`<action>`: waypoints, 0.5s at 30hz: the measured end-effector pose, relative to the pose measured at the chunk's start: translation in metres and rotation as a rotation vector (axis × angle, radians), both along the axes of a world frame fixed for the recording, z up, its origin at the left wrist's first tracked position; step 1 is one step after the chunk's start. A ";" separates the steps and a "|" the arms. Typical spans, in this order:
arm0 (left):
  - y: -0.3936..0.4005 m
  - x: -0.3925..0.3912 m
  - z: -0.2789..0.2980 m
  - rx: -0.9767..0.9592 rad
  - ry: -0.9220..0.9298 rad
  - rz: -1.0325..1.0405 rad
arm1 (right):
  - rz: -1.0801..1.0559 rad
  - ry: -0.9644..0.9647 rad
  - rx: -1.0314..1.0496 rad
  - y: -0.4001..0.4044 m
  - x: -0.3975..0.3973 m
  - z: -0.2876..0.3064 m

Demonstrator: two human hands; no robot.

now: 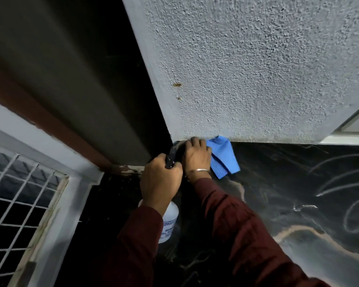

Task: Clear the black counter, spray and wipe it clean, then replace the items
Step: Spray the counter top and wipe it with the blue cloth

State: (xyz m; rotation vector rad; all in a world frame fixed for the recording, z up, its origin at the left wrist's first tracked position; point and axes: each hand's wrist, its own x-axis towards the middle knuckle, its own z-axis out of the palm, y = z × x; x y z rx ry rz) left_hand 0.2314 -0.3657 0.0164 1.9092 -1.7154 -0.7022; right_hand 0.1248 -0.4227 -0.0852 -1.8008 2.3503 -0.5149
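My left hand (161,181) grips the neck of a white spray bottle (170,220) with a black trigger head (170,158), held just above the black counter (288,183). My right hand (197,156) presses a blue cloth (224,158) onto the counter at its far left corner, right against the textured wall. A metal bangle sits on that wrist. Wet streaks and swirls shine on the counter to the right. Dark red sleeves cover both arms.
A rough grey-white wall (257,69) rises behind the counter. To the left stand a dark door frame (81,90) and a window with a white metal grille (19,193). A white frame edge (350,133) shows at the far right.
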 end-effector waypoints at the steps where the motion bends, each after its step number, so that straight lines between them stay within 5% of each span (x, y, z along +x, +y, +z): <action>1: 0.000 0.002 0.000 0.002 0.007 0.006 | -0.059 0.099 -0.026 0.009 -0.008 -0.001; 6: 0.005 0.001 -0.005 0.020 0.046 0.022 | -0.257 0.119 -0.030 0.035 -0.041 -0.023; 15: -0.007 0.004 -0.007 -0.043 0.049 0.033 | -0.202 -0.128 -0.075 0.000 -0.008 -0.025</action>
